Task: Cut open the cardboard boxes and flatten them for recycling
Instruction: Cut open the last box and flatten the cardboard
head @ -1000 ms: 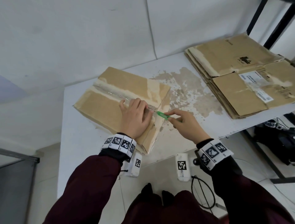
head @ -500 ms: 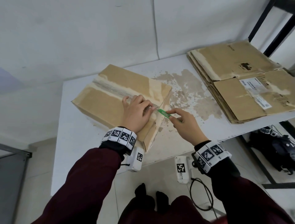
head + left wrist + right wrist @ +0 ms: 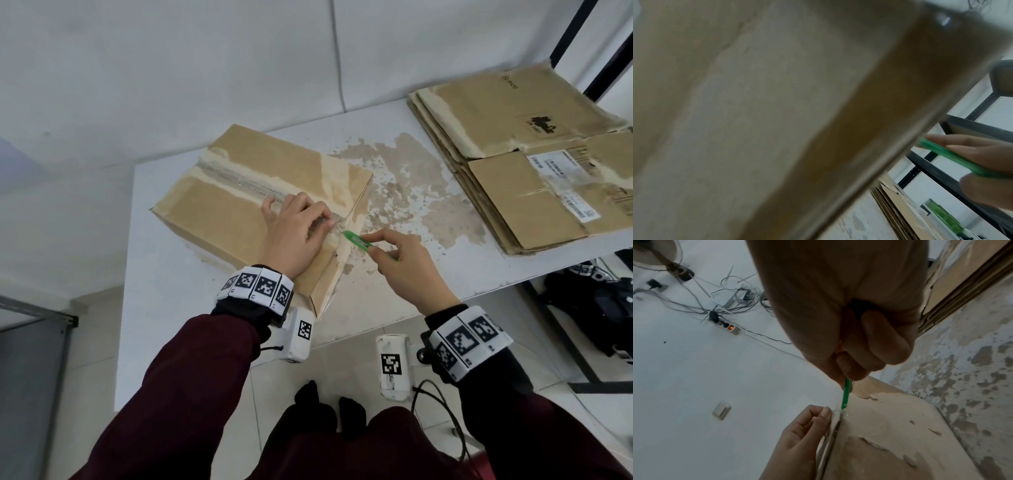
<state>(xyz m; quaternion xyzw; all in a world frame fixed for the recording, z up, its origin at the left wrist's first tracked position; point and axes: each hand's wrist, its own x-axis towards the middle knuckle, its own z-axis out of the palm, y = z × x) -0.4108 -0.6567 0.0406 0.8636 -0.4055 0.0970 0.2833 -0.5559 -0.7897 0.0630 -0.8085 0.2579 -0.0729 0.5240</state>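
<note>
A closed brown cardboard box [image 3: 219,212] lies on the white table [image 3: 161,308], with a clear-taped seam running along its top. My left hand [image 3: 294,233] rests on the box top, its bent fingers pressing at the seam's right end. My right hand [image 3: 404,270] pinches a thin green cutter [image 3: 356,240], whose tip touches the box's top right edge next to those fingers. In the right wrist view the cutter [image 3: 845,392] meets the taped edge beside my left hand [image 3: 803,434]. The left wrist view is mostly blurred box side [image 3: 777,113], with the cutter [image 3: 953,160] at the right.
A stack of flattened cardboard boxes [image 3: 534,150] lies on the table's right end. Between it and the box the tabletop coating is peeled [image 3: 411,181]. A black shelf frame [image 3: 599,44] stands at the right, with dark gear [image 3: 599,308] on the floor under it.
My left fingers have curled in toward the seam's right end. The cutter tip stays at the box's top edge. The box has not moved.
</note>
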